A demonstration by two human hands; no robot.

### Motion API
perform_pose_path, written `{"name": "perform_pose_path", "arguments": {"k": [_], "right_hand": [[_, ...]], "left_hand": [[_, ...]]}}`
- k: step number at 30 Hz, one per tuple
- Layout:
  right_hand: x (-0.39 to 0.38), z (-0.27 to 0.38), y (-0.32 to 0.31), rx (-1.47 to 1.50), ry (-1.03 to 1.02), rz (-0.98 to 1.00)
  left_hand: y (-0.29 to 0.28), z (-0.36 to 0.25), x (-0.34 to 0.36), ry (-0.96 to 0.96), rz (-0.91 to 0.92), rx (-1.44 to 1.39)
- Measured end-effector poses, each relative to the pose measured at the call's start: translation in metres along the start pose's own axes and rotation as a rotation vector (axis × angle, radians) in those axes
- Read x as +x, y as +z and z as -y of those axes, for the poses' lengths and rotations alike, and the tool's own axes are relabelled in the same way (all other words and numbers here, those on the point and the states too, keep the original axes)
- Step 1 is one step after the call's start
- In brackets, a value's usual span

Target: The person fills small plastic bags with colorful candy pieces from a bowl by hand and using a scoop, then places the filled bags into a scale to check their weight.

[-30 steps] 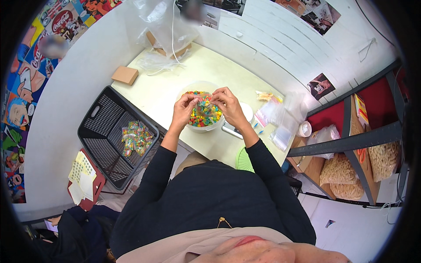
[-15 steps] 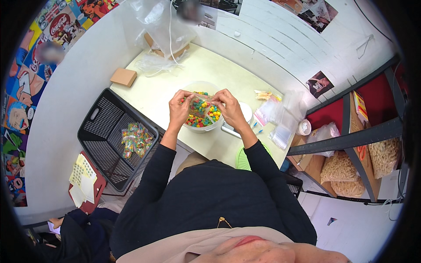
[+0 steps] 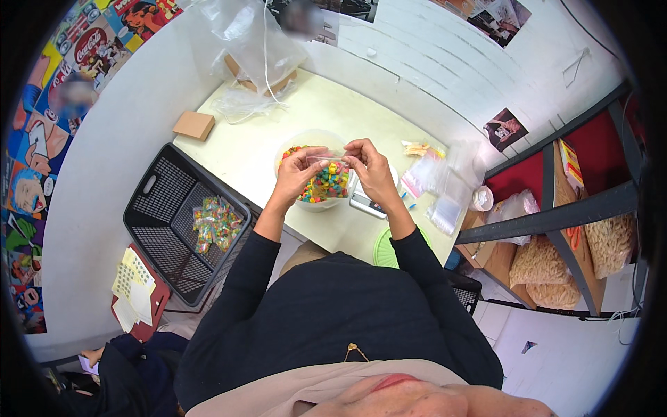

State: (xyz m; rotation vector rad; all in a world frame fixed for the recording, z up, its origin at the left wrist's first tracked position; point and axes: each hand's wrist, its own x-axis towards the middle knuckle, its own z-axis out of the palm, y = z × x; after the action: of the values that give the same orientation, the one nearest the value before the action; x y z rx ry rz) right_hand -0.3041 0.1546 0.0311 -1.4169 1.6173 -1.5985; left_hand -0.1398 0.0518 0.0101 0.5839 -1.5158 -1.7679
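Note:
A small clear plastic bag of colourful candies [image 3: 325, 185] hangs over a translucent round tub [image 3: 321, 137]. My left hand [image 3: 300, 174] is closed on the bag's top edge, fingers pinched. At the other end of that edge, my right hand [image 3: 374, 172] pinches the bag as well. Loose red, yellow and green candies show in the tub around the bag. Partly hidden by my right hand, a white scale [image 3: 367, 203] stands on the pale table [image 3: 347, 104].
Left of the table stands a black crate [image 3: 167, 215] holding several filled candy packets [image 3: 217, 224]. Flat clear bags [image 3: 448, 181] lie on the right, near a green round container [image 3: 386, 247]. A brown box [image 3: 194, 126] sits far left. Another person [image 3: 132, 375] is at lower left.
Both hands have shifted along the bag's top edge, which is now drawn straighter between them. The right hand has moved slightly right, uncovering more of the scale.

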Motion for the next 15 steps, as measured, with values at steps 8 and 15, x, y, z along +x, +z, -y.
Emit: {"name": "perform_pose_path", "arguments": {"k": [8,15], "right_hand": [[-0.015,0.012,-0.019,-0.038,0.112,0.017],[-0.033,0.009,-0.031,-0.151,0.089,-0.006]], "left_hand": [[0.0,0.012,0.001,-0.087,0.048,0.096],[0.018,0.012,-0.007,-0.065,0.087,0.273]]}}
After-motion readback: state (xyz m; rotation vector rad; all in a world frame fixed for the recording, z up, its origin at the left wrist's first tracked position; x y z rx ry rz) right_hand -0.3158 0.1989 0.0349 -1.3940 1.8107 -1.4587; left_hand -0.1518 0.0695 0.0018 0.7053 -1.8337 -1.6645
